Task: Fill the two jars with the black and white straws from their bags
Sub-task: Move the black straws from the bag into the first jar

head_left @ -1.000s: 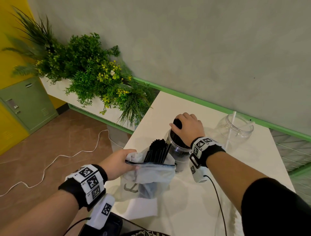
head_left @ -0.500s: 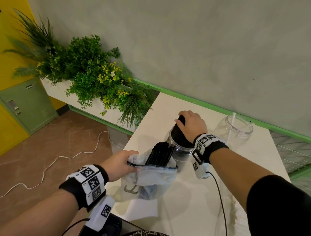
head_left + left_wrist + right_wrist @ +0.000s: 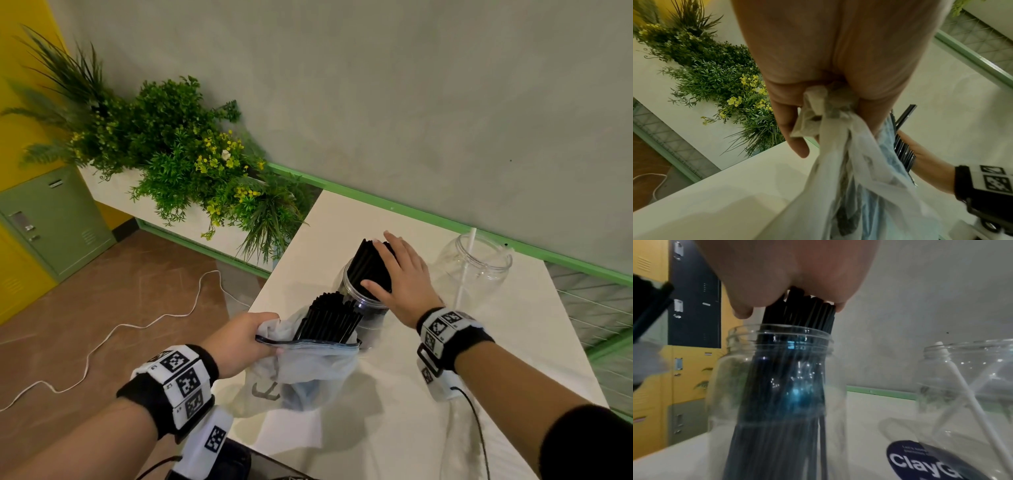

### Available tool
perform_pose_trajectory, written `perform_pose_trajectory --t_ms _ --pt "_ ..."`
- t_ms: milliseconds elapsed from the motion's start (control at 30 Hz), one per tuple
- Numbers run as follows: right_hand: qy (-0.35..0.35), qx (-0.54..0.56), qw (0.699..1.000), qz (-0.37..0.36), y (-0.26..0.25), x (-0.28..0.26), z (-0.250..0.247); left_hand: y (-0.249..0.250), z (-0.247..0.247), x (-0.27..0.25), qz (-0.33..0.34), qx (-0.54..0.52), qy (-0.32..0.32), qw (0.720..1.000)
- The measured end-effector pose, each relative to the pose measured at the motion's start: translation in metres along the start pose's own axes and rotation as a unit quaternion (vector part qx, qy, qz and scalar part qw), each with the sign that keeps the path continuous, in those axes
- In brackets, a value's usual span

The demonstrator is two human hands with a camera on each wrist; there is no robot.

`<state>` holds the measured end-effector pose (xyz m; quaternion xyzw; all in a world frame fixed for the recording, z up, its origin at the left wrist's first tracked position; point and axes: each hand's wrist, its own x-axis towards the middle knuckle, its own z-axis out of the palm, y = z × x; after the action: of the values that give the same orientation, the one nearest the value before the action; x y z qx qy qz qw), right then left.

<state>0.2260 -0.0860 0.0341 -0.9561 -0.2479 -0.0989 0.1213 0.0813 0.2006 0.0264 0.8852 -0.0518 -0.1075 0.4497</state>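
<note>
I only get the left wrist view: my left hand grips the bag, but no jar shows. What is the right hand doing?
Observer: The right hand holds a bunch of black straws that stands in the near jar, tops above the rim.
Operator: Any straws in the bag?
Observer: Yes. The head view shows a black bundle sticking out of the bag at its open mouth.
Operator: And the other jar?
Observer: The far jar holds one white straw, leaning against its rim.
</note>
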Motion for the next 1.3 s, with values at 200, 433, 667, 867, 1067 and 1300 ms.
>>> perform_pose_trajectory --t_ms 200,433,667,867,1067,1300 --pt "-0.063 -0.068 0.996 0.015 -0.012 0.047 0.001 -0.002 -0.003 -0.001 -0.006 0.001 0.005 1.000" --pt "0.042 -0.067 0.997 -0.020 -0.022 0.059 -0.008 -0.006 -0.005 0.001 -0.015 -0.004 0.000 1.000" --pt "-0.029 -0.130 0.991 -0.020 -0.017 0.061 -0.003 -0.005 -0.005 0.001 -0.004 -0.012 0.004 1.000" --pt "-0.014 -0.037 0.998 0.051 -0.026 0.065 -0.008 -0.007 -0.003 0.001 0.001 -0.010 0.010 1.000" --pt "-0.063 -0.057 0.995 0.061 -0.025 0.066 -0.006 -0.015 0.001 0.001 -0.005 -0.013 0.003 1.000" --pt "-0.081 -0.038 0.994 0.058 -0.015 0.068 -0.018 -0.013 0.002 0.005 -0.006 -0.011 -0.006 1.000"
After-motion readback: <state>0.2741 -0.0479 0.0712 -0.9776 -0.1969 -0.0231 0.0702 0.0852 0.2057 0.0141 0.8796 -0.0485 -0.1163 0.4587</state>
